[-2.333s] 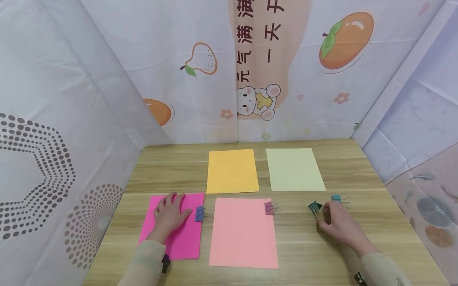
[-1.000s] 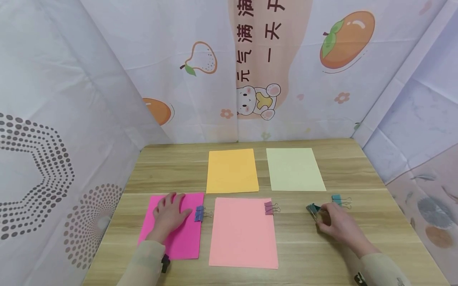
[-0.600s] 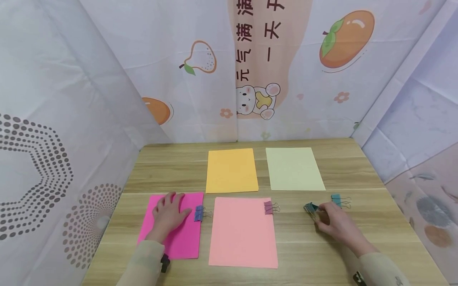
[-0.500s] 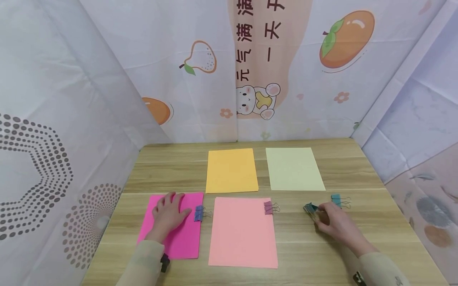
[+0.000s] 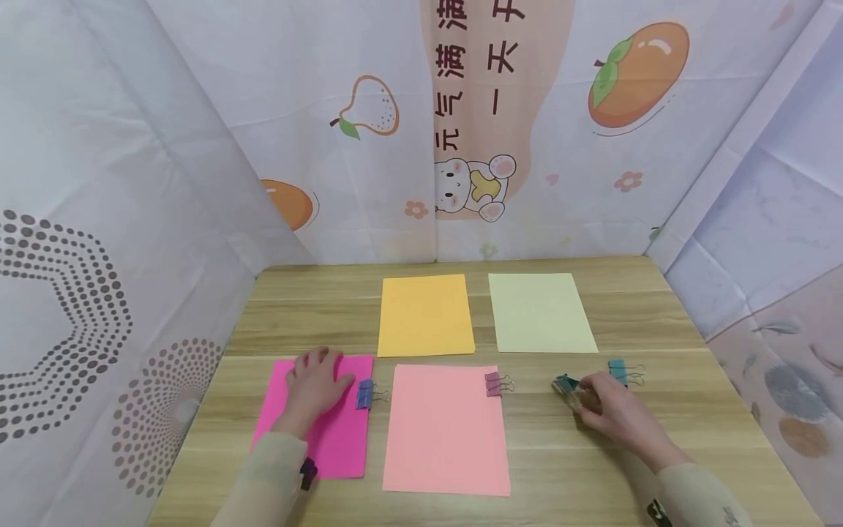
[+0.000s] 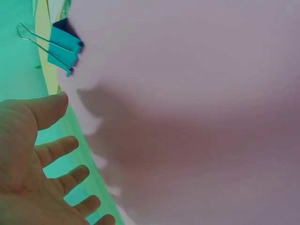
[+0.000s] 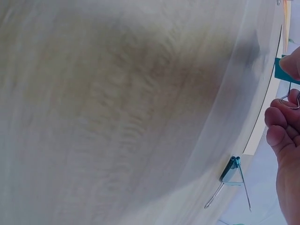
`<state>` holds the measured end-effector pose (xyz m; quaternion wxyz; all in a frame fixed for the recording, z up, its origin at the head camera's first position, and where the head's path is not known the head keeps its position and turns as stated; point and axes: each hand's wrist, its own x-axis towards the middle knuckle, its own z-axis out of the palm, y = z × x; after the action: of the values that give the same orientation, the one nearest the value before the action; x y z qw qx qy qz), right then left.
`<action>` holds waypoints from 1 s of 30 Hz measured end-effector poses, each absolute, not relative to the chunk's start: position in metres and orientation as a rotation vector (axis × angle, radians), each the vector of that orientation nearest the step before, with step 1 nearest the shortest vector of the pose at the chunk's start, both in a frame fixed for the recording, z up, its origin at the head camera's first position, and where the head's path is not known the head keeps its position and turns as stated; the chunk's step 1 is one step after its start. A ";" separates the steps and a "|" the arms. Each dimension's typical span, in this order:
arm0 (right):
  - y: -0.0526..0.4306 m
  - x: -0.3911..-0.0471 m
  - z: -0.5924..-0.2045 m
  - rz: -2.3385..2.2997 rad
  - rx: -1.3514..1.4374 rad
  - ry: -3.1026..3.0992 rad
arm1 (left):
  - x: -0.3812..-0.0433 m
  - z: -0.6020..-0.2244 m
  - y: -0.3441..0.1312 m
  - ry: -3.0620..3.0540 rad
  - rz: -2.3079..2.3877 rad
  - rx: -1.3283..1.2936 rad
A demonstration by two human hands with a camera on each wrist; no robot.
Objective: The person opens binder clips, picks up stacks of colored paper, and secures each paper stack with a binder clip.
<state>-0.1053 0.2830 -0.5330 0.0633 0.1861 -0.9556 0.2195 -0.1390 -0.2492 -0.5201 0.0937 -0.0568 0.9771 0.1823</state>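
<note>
My left hand (image 5: 312,389) lies over the magenta paper (image 5: 341,448) at the left of the table, fingers spread and holding nothing. Beside its thumb, a blue-purple binder clip (image 5: 364,394) bites the sheet's right edge; in the left wrist view that binder clip (image 6: 64,46) looks teal. At the right, thumb and fingers of my right hand (image 5: 617,411) pinch a dark teal binder clip (image 5: 564,383), low over the wood. Part of this binder clip (image 7: 280,71) shows at the right wrist view's edge. Another teal binder clip (image 5: 617,370) lies just beyond that hand.
Between the hands lies a pink sheet (image 5: 446,439) with a mauve binder clip (image 5: 494,383) on its right edge. An orange-yellow sheet (image 5: 426,316) and a pale yellow-green sheet (image 5: 543,313) lie behind. Printed curtains (image 5: 316,146) enclose the table's back and sides.
My right hand has drifted slightly left with the dark teal binder clip, whose body has turned a little. My left hand has shifted only slightly on the magenta paper.
</note>
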 end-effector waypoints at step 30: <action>0.274 -0.112 -0.525 0.618 0.612 -2.922 | -0.207 -0.507 -0.168 2.876 0.697 -0.093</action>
<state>-0.1116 0.2744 -0.5250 0.0463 0.2006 -0.9574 0.2025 -0.2067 -0.1677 -0.5072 0.0902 -0.0312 0.9674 0.2346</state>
